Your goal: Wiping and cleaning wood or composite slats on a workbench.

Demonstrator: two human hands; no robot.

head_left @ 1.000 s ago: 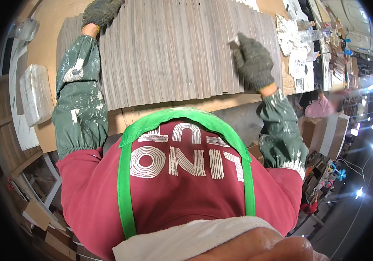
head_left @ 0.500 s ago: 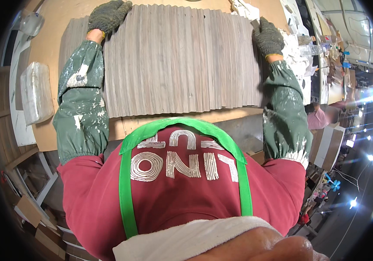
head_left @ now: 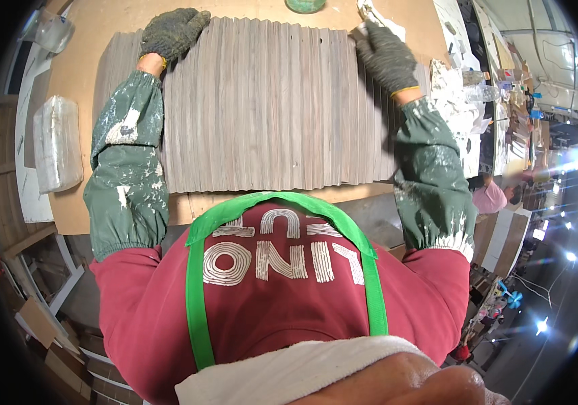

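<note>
Clear plastic covers a package (head_left: pixel 58 145) at the table's (head_left: pixel 73 210) left edge. Next, the gloved left hand (head_left: pixel 175 34) rests at the far ends of grey-brown strips (head_left: pixel 262 101), which fill the table's middle. The gloved right hand (head_left: pixel 387 59) is over their far right corner. Whether either hand's fingers are clamped, I cannot tell.

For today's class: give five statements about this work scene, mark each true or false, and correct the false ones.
1. The left hand is at the far edge of the grey-brown strips. True.
2. The right hand is bare. False: it wears a dark glove.
3. A clear-wrapped block lies right of the strips. False: it lies left of them.
4. Green straps run over a dark red top. True.
5. The green sleeve covers are spotless. False: white marks spot them.
</note>
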